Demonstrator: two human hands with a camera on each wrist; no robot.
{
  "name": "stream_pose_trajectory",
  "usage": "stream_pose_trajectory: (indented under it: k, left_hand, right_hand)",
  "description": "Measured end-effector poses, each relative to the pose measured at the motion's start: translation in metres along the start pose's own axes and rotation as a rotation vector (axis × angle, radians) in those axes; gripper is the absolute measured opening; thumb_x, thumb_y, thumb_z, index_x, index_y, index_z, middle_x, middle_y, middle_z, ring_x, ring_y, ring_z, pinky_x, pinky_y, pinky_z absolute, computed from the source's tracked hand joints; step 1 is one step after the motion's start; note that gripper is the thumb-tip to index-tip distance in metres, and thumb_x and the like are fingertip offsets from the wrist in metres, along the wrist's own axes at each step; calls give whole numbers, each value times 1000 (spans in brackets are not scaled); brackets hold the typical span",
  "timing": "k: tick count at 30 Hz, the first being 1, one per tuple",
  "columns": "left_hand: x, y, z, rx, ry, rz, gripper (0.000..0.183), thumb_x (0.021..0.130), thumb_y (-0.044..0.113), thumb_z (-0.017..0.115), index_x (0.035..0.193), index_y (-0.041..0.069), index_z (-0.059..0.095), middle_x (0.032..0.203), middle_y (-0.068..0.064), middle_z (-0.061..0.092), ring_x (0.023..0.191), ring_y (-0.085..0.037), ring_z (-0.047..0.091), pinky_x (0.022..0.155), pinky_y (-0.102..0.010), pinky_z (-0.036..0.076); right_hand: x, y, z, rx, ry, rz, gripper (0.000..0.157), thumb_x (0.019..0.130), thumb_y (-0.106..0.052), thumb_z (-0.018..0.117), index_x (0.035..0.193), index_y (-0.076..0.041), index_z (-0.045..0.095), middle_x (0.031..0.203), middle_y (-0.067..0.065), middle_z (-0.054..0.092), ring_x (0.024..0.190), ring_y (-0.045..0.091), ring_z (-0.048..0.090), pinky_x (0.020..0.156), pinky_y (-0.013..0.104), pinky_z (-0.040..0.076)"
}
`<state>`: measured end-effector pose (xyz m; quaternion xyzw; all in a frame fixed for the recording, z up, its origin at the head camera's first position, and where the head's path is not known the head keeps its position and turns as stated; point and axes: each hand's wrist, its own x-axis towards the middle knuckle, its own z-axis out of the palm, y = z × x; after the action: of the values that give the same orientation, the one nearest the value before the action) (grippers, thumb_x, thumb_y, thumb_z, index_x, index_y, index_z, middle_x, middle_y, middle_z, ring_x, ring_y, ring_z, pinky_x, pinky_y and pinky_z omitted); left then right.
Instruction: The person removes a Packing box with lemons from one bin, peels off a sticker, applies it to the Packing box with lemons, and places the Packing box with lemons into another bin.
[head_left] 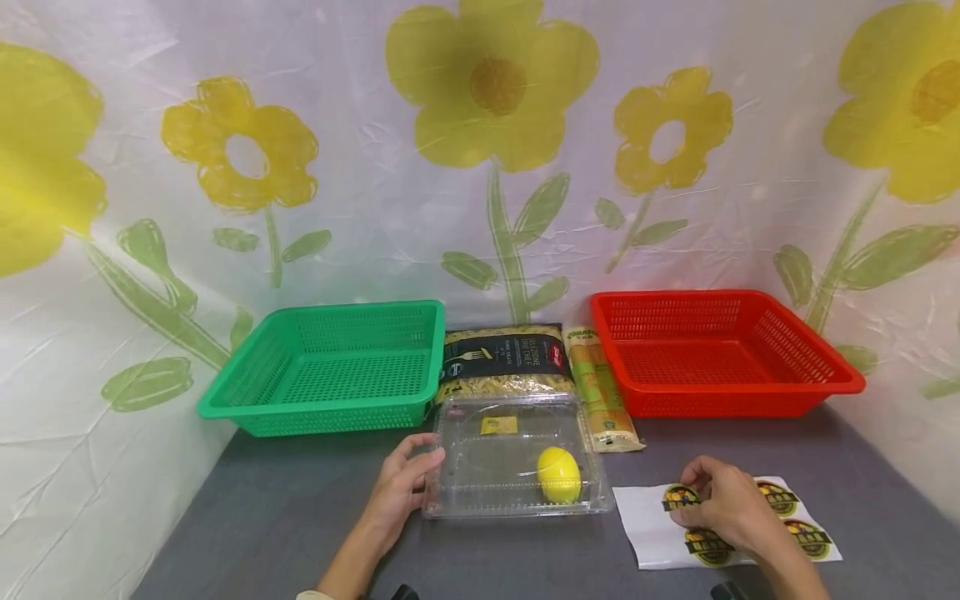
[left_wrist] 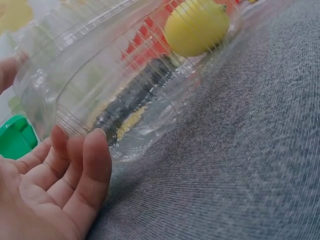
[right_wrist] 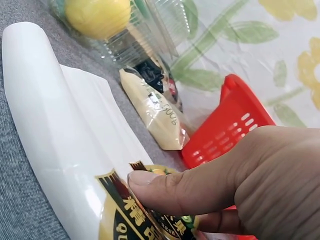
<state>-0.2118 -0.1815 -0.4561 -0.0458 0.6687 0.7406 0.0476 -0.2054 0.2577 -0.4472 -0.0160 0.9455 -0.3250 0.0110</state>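
Observation:
A clear plastic clamshell container with its lid down holds a yellow lemon near its right end. My left hand grips the container's left side, thumb above and fingers against the wall; the left wrist view shows the fingertips on the ribbed plastic. Over a white sticker sheet, my right hand pinches a round black-and-gold sticker between thumb and fingers. Several similar stickers lie on the sheet, which bows upward in the right wrist view. How far the pinched sticker is off its backing, I cannot tell.
A green basket stands at the back left, a red basket at the back right. Between them lie a pasta bag and a long yellow packet. Behind is a flower-printed curtain. The table is dark grey.

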Motion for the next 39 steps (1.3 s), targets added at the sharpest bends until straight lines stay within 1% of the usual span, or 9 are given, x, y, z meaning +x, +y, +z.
stream_pose_trajectory:
  k: [6,12,18,22,25,27,31,34,39]
  left_hand:
    - [0,0,0,-2,-4,5,47,98,26,64,136,5,48,99,-12,63,75,-18,62,64,-33,52]
    - [0,-1,-2,2,-5,3,47,98,26,64,136,5,47,100,-13,64,78,-19,63,64,-34,53]
    - [0,-1,-2,0,0,6,46,98,26,64,136,6,48,95,-10,64,72,-18,61,64,-35,54]
    - [0,-2,-2,-17,-16,10,48,97,27,66,136,6,47,96,-11,67,72,-18,62,63,-35,54]
    - [-1,-2,-2,-23,-25,10,48,97,27,66,136,5,47,101,-13,68,77,-19,65,64,-34,54]
    - [-1,-2,-2,-26,-27,10,47,98,26,65,137,5,46,103,-15,69,78,-20,65,63,-33,54]
    - [0,-1,-2,-24,-22,11,46,99,26,64,137,5,46,106,-17,69,82,-21,67,64,-33,54]
    - [0,-1,-2,-27,-21,5,47,99,26,64,136,5,46,107,-17,69,82,-21,67,64,-33,54]
    - [0,-2,-2,-29,-31,9,49,98,26,65,137,5,45,104,-15,70,80,-20,68,66,-33,55]
  right_hand:
    - [-1,1,2,3,13,-58,48,65,-19,94,95,-10,59,77,2,52,70,17,47,63,30,35]
    - [0,0,5,28,25,-72,40,71,-13,89,98,-8,60,79,2,55,72,17,49,64,30,38]
    - [1,0,5,134,17,-57,20,83,-6,80,96,-7,64,77,2,56,69,14,50,60,27,40]
    - [-2,-2,0,198,13,-28,16,87,-8,77,97,-5,65,77,4,57,66,14,51,59,26,42]
    - [-4,-4,-4,212,38,-42,14,89,-8,76,97,-4,65,77,4,59,66,12,52,60,26,42]
    - [-3,-8,-6,223,63,-66,12,89,-7,75,97,-4,66,78,3,61,67,10,53,60,25,42]
    - [0,-20,-10,289,92,-121,11,91,-5,73,99,-2,65,79,5,62,62,11,53,52,27,46]
    - [3,-33,-14,342,85,-156,13,91,-6,73,100,-1,65,77,7,62,56,13,52,47,29,47]
    - [10,-59,-16,396,61,-230,13,91,-6,74,99,0,66,78,8,63,59,14,55,51,31,51]
